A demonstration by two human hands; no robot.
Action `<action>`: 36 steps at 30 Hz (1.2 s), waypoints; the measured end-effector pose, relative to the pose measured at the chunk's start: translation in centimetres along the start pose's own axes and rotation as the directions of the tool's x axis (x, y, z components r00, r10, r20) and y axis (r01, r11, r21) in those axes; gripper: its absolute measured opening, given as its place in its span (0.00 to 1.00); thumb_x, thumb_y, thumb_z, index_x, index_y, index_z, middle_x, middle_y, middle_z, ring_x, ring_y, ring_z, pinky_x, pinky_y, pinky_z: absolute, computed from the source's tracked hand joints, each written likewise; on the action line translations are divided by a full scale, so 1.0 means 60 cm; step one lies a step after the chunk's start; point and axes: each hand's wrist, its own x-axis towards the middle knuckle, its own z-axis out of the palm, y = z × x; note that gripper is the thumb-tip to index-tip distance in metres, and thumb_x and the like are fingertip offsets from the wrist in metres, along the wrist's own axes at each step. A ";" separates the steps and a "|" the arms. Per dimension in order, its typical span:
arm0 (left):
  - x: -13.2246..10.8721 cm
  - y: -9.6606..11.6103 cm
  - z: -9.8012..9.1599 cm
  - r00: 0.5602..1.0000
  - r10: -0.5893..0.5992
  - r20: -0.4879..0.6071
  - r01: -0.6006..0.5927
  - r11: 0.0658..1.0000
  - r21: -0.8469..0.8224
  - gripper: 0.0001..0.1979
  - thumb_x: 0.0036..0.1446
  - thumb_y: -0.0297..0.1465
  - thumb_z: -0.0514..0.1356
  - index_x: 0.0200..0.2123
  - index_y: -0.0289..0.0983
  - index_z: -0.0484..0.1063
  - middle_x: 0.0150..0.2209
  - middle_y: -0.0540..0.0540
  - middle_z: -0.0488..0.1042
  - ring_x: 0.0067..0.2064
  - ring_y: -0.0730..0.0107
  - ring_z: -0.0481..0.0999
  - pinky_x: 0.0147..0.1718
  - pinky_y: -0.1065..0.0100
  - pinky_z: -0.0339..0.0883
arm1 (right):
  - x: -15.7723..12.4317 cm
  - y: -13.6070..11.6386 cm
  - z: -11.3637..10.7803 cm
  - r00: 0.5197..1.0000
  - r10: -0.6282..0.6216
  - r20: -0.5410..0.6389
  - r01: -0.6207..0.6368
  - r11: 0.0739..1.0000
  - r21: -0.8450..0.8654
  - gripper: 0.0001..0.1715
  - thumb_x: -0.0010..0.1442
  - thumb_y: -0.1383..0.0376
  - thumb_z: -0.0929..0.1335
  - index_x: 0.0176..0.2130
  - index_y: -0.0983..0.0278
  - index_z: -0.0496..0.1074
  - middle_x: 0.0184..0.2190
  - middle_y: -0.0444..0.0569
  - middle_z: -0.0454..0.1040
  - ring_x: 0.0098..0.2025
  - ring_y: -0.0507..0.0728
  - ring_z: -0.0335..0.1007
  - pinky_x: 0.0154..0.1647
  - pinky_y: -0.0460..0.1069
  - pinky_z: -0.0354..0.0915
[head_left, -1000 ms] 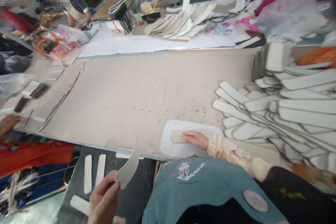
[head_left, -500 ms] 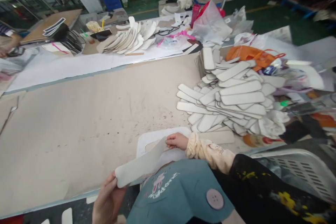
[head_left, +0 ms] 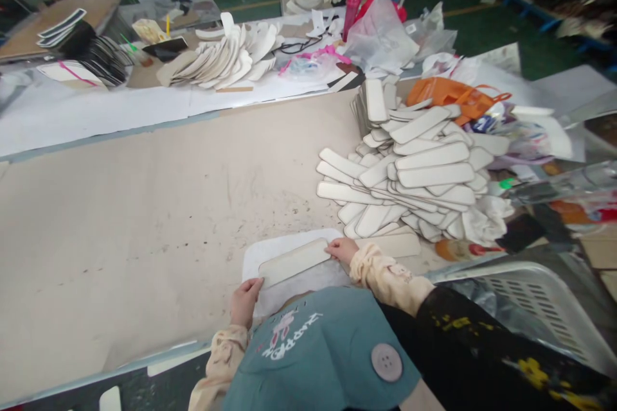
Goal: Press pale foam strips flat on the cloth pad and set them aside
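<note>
A long pale strip with rounded corners lies over a white sheet at the near edge of the table. My left hand pinches its left end between thumb and fingers. At the other end, my right hand grips the strip's upper right corner. Just right of that hand, another pale strip rests on the table, partly covered by my sleeve. Beyond it spreads a large loose pile of similar white strips with dark edges.
An orange bag and plastic bags lie behind the pile. A bottle with a red cap is on its side near a white slotted basket. Curved pale pieces are stacked along the far side of the brown-covered table.
My left hand has moved up and right, bringing the strip's left end down over the white sheet. The strip was tilted before and now lies flatter. The view has shifted slightly.
</note>
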 end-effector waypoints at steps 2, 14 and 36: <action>0.017 -0.002 0.003 0.999 0.019 -0.027 -0.017 0.995 0.094 0.23 0.42 0.50 0.59 0.28 0.35 0.73 0.16 0.54 0.64 0.22 0.74 0.62 0.23 0.71 0.55 | 0.009 -0.003 0.003 0.999 -0.017 -0.034 0.013 0.994 -0.112 0.11 0.52 0.59 0.68 0.25 0.64 0.74 0.19 0.43 0.72 0.22 0.48 0.64 0.24 0.43 0.56; 0.044 0.014 0.014 0.999 0.017 -0.040 0.006 0.853 0.522 0.20 0.49 0.48 0.53 0.32 0.39 0.75 0.29 0.47 0.77 0.34 0.63 0.74 0.31 0.67 0.60 | 0.012 -0.026 -0.001 0.999 0.013 -0.051 -0.029 0.940 -0.339 0.13 0.52 0.57 0.67 0.27 0.63 0.76 0.25 0.45 0.75 0.28 0.51 0.67 0.26 0.45 0.53; 0.049 0.021 0.011 1.000 -0.022 0.006 0.015 0.821 0.570 0.18 0.48 0.46 0.53 0.30 0.39 0.73 0.26 0.47 0.76 0.35 0.61 0.74 0.32 0.66 0.59 | 0.008 -0.041 0.002 0.998 0.026 -0.058 -0.048 0.911 -0.409 0.16 0.55 0.55 0.66 0.28 0.64 0.75 0.28 0.48 0.75 0.29 0.52 0.66 0.26 0.46 0.51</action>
